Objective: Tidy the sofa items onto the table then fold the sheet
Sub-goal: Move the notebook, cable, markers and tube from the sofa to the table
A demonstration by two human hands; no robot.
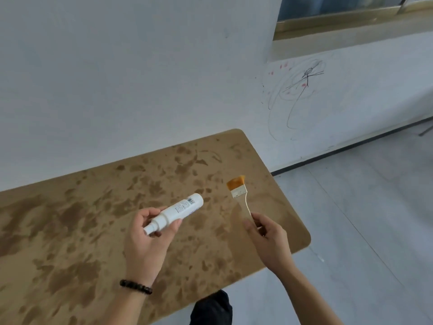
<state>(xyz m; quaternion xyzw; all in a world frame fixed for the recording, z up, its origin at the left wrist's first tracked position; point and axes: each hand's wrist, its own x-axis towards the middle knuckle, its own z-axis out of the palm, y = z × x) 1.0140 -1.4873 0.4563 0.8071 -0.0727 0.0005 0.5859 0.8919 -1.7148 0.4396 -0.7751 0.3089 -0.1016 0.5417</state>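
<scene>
The left hand (145, 240) was closed round a bottle (180, 211), its base toward two o'clock. A brush (237, 186) was pinched by the right hand (269, 240), bristles toward eleven. Both were held over the table (70, 219), not yet laid down; folding was judged left to do.

Soft even daylight, wide-angle edge distortion

white wall (117, 66), scribbled drawing (302, 90), window (339, 8), dark skirting (351, 146), pale grey floor (375, 219)
</scene>
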